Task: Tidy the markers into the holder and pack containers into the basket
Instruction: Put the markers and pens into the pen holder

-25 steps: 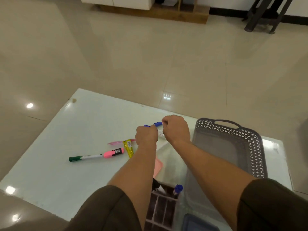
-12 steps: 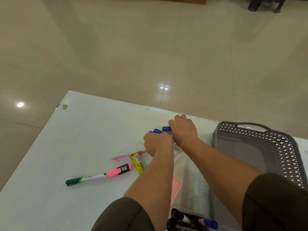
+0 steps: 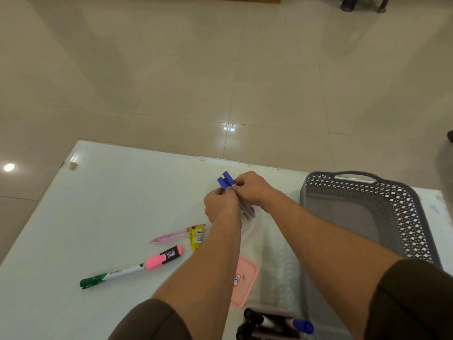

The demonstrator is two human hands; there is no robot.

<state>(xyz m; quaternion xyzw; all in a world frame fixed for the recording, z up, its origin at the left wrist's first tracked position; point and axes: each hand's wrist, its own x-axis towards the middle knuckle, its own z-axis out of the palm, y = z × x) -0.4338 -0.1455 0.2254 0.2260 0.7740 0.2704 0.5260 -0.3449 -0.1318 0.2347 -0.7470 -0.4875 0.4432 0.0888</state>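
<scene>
Head view: the left hand (image 3: 221, 208) and right hand (image 3: 253, 190) both curl tight round a bunch of blue markers (image 3: 226, 182), probably to line them up. The holder (image 3: 279, 315) waits near the person. The basket (image 3: 402, 212) sits to the right on the surface (image 3: 98, 204).

Blue-capped markers (image 3: 226, 182) were held bunched, caps aimed toward the table's (image 3: 98, 192) far edge. A green marker (image 3: 110, 276) and a pink highlighter (image 3: 164, 257) were laid end to end nearer the left edge. A grey lattice basket (image 3: 402, 207) was set along the right edge.
</scene>
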